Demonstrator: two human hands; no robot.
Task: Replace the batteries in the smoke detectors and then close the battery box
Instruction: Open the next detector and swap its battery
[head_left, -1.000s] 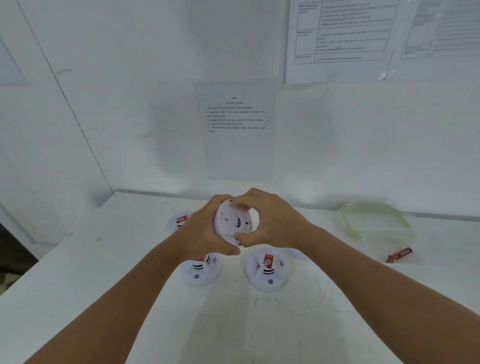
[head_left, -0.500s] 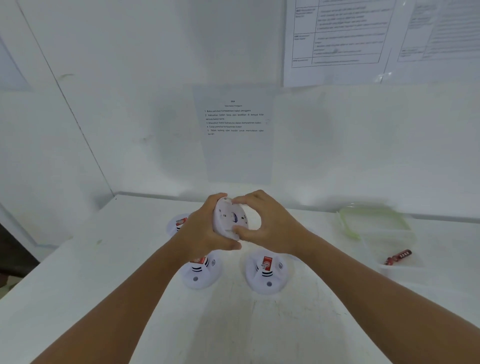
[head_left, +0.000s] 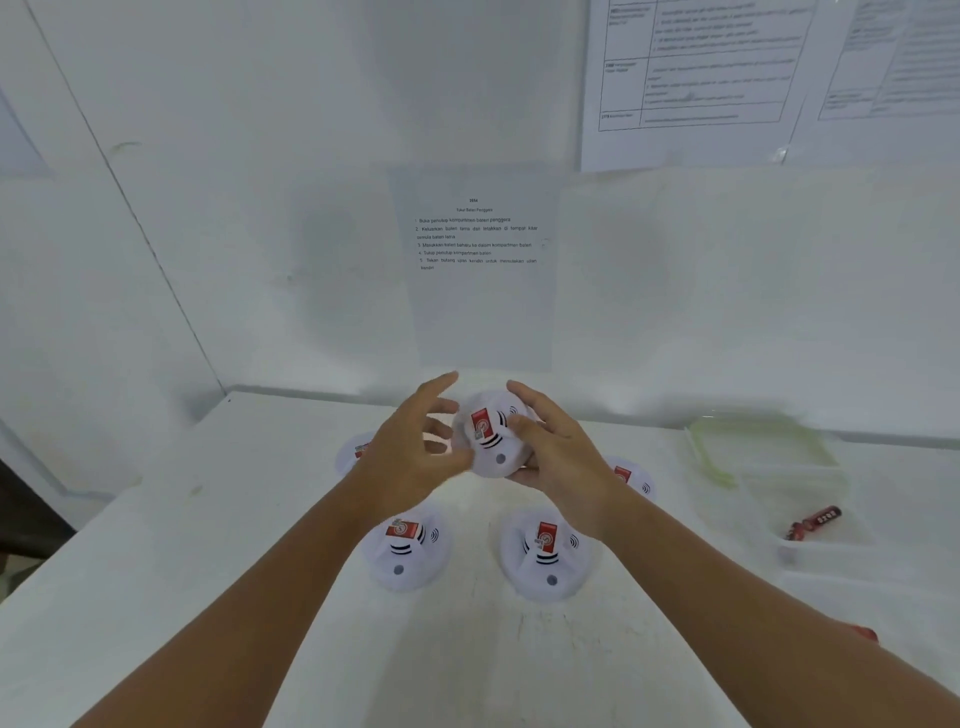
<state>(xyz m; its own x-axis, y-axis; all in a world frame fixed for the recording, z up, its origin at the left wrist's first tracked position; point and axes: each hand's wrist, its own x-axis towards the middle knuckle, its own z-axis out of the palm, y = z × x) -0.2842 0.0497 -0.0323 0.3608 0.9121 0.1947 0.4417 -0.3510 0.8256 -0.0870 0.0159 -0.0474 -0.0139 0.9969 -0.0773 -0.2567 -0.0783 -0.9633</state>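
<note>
A white round smoke detector (head_left: 488, 441) with a red label is held above the table, face toward me, in my right hand (head_left: 558, 452). My left hand (head_left: 415, 447) is beside it on the left, fingers spread, its thumb near the detector's lower edge. On the table lie other detectors: one front left (head_left: 405, 545), one front right (head_left: 545, 553), one partly hidden at the back left (head_left: 353, 454) and one behind my right wrist (head_left: 631, 478). A clear battery box (head_left: 810, 519) at the right holds a red battery (head_left: 815, 521).
The box's green-rimmed lid (head_left: 758, 447) lies behind it by the wall. Something red (head_left: 865, 634) shows past my right forearm. Printed sheets hang on the white wall (head_left: 478, 244). The table's left edge drops off at the left.
The detector was held back-side toward me in both hands; it is now turned face toward me. My left hand has opened and come off it.
</note>
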